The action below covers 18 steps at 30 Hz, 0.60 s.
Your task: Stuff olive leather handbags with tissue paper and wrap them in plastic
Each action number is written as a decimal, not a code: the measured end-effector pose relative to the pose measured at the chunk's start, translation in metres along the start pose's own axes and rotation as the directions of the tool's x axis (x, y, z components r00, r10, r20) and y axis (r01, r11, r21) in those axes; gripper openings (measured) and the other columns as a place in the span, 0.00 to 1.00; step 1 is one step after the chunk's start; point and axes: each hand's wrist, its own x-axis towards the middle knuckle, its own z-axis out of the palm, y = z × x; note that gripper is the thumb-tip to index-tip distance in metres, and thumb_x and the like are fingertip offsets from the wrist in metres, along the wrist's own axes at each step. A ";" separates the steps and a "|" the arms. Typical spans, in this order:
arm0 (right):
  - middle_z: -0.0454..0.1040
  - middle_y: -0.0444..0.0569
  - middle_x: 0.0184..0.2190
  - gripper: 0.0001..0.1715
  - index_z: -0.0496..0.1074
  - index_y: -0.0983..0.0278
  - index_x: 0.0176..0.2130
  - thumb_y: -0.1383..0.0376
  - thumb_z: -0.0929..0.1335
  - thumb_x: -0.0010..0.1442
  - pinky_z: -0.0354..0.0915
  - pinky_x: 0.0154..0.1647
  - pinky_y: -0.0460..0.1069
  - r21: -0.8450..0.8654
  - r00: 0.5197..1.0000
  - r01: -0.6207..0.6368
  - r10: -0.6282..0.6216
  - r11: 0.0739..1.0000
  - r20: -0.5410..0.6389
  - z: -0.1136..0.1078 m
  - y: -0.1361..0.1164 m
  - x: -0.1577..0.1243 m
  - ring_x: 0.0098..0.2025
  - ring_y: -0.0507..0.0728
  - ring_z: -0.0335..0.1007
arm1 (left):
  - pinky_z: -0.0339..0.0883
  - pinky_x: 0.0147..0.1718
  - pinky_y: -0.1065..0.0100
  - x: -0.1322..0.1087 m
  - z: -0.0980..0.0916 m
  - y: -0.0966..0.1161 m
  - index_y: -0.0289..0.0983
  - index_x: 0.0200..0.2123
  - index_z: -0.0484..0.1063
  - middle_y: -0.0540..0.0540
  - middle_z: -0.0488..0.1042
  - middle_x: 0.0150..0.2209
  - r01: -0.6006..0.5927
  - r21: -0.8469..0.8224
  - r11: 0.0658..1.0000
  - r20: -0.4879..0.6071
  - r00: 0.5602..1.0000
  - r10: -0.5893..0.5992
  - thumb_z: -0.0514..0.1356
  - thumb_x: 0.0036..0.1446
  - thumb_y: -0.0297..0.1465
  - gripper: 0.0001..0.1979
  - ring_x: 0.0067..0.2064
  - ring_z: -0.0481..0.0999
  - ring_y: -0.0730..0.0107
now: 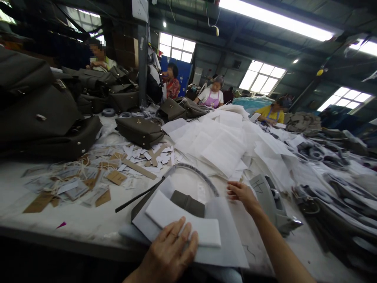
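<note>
White foam sheets lie over a dark grey-green bag [188, 203] at the front of the table. My left hand [171, 249] rests with its fingers spread on a thick, folded white foam strip [203, 230] on top of a thinner white sheet [229, 247]. A wrapped grey handle [194, 169] arches behind the bag, and a dark strap [138, 195] sticks out to its left. To the right, my right hand [243, 194] is raised near the handle's end, fingers apart and holding nothing. Beside it stands a grey tape dispenser [268, 200].
Behind is a large pile of white foam sheets [220, 137]. Tags and small packets [79, 182] lie left, below stacked dark bags [35, 106]. More wrapped bags [338, 204] fill the right. Several people sit farther back.
</note>
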 end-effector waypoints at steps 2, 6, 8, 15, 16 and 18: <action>0.78 0.54 0.31 0.23 0.75 0.67 0.38 0.52 0.69 0.49 0.70 0.28 0.52 -0.045 0.994 0.060 -0.064 0.997 -0.086 -0.012 -0.010 -0.007 0.30 0.59 0.74 | 0.64 0.56 0.59 -0.002 0.005 0.003 0.37 0.53 0.73 0.42 0.75 0.52 0.021 0.002 1.000 0.035 0.999 -0.021 0.44 0.67 0.24 0.21 0.60 0.68 0.54; 0.79 0.50 0.35 0.21 0.77 0.63 0.40 0.51 0.68 0.54 0.70 0.40 0.51 -0.150 0.979 0.204 -0.203 0.967 0.017 0.012 -0.046 -0.014 0.37 0.58 0.75 | 0.65 0.54 0.59 0.005 0.006 0.004 0.38 0.54 0.72 0.42 0.74 0.52 0.057 0.023 0.998 0.054 0.997 -0.058 0.44 0.67 0.24 0.21 0.59 0.68 0.55; 0.80 0.47 0.31 0.16 0.79 0.61 0.36 0.54 0.70 0.53 0.69 0.38 0.49 -0.238 0.966 0.225 -0.184 0.945 0.183 0.037 -0.061 -0.011 0.35 0.57 0.75 | 0.67 0.52 0.59 0.009 0.005 0.004 0.38 0.54 0.72 0.42 0.75 0.51 0.061 0.044 0.997 0.058 0.996 -0.063 0.44 0.67 0.24 0.21 0.58 0.70 0.55; 0.67 0.48 0.10 0.17 0.68 0.63 0.13 0.66 0.79 0.34 0.63 0.23 0.50 -0.608 0.959 0.066 0.118 0.791 0.257 0.086 -0.058 0.021 0.22 0.62 0.73 | 0.68 0.50 0.60 0.008 0.004 0.010 0.38 0.53 0.71 0.42 0.75 0.49 0.010 0.122 0.992 0.125 0.992 -0.026 0.45 0.69 0.27 0.18 0.55 0.73 0.56; 0.66 0.48 0.10 0.18 0.67 0.62 0.13 0.65 0.79 0.33 0.63 0.23 0.49 -0.630 0.962 0.055 0.127 0.775 0.241 0.088 -0.055 0.023 0.23 0.62 0.73 | 0.68 0.50 0.60 0.007 0.006 0.011 0.38 0.53 0.72 0.42 0.75 0.49 0.020 0.124 0.992 0.104 0.994 -0.033 0.45 0.69 0.27 0.18 0.55 0.73 0.56; 0.67 0.48 0.11 0.18 0.68 0.62 0.14 0.62 0.79 0.33 0.63 0.24 0.49 -0.644 0.967 0.045 0.128 0.764 0.219 0.089 -0.052 0.026 0.25 0.62 0.74 | 0.68 0.51 0.60 0.005 0.008 0.013 0.38 0.52 0.72 0.42 0.75 0.49 0.032 0.125 0.992 0.081 0.996 -0.042 0.45 0.69 0.27 0.18 0.55 0.73 0.56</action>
